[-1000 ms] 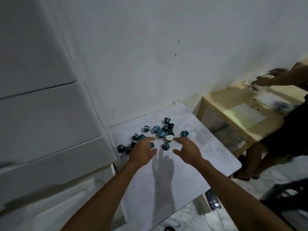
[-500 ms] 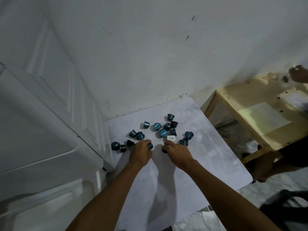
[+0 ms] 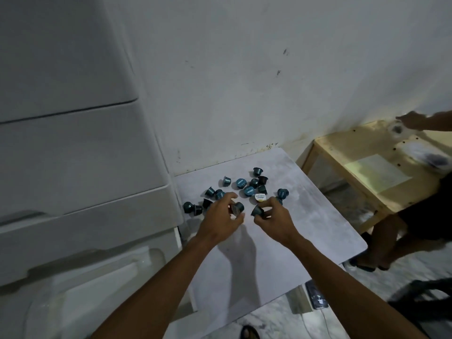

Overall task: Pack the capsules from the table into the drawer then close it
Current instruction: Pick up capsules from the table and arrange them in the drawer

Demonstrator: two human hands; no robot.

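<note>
Down at my near left sits what I take for the pulled-out drawer [image 3: 93,287], pale and low, right beside the table [image 3: 305,241]; that's where all of this ends up. Both forearms reach out over the tabletop. My left hand [image 3: 221,222] has its fingers curled, thumb and fingertips pinching a dark teal capsule [image 3: 238,207] just clear of the surface; whether another is tucked into the palm, I can't tell. My right hand [image 3: 275,220] is curled the same way, pinching a second capsule [image 3: 257,211] by its rim. So this is the pick-up step, one in each hand, and the job has barely started. Just beyond my fingertips the loose capsules [image 3: 249,189] lie scattered, some on their sides, some lid-up, a white-lidded capsule [image 3: 260,197] among them, and a few stragglers [image 3: 193,208] sit at the table's left edge by the drawer unit. Next, I reckon, both hands swing left and down to drop these two in, then come back for more; gathering several per trip would cut the travel, though they look small, round and likely to roll. Farther off right, another person's hand [image 3: 413,120] is busy over a wooden table [image 3: 354,152].
</note>
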